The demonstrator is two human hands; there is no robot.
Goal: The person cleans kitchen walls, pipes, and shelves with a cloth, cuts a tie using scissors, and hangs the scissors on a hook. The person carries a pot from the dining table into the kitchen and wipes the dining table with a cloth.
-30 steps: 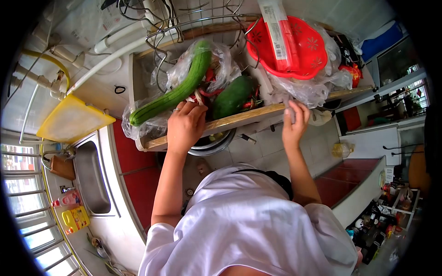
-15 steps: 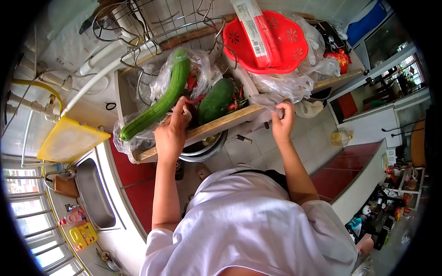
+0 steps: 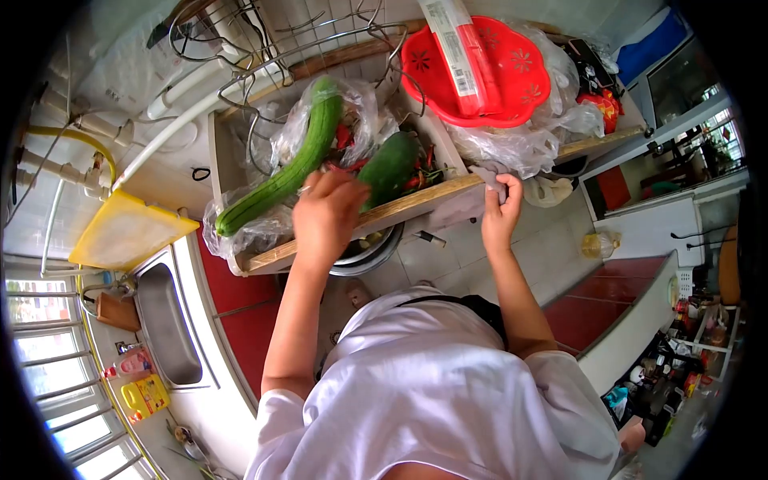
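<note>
My left hand [image 3: 324, 214] is above the front edge of a wooden drawer [image 3: 280, 258], its fingers curled and slightly blurred; anything inside them is hidden. Beside it lies a long green luffa [image 3: 300, 164], slanting across a clear plastic bag [image 3: 368, 116]. On its other side sits a dark green gourd [image 3: 390, 170], with red chili peppers [image 3: 428, 172] around it. My right hand [image 3: 502, 210] pinches a grey cloth [image 3: 490, 178] at the drawer's front right corner. Part of the cloth hangs down the outside.
A red colander [image 3: 528, 68] holding a red-and-white boxed roll [image 3: 460, 60] stands at the back right, above plastic bags. Wire racks [image 3: 320, 52] overhang the drawer. Below is a metal basin [image 3: 372, 258]. A yellow board [image 3: 132, 228] and a sink [image 3: 170, 320] are at the left.
My left hand has moved to the right, from beside the luffa towards the dark gourd, and its fingers have turned over. My right hand stays on the cloth, now more bunched up.
</note>
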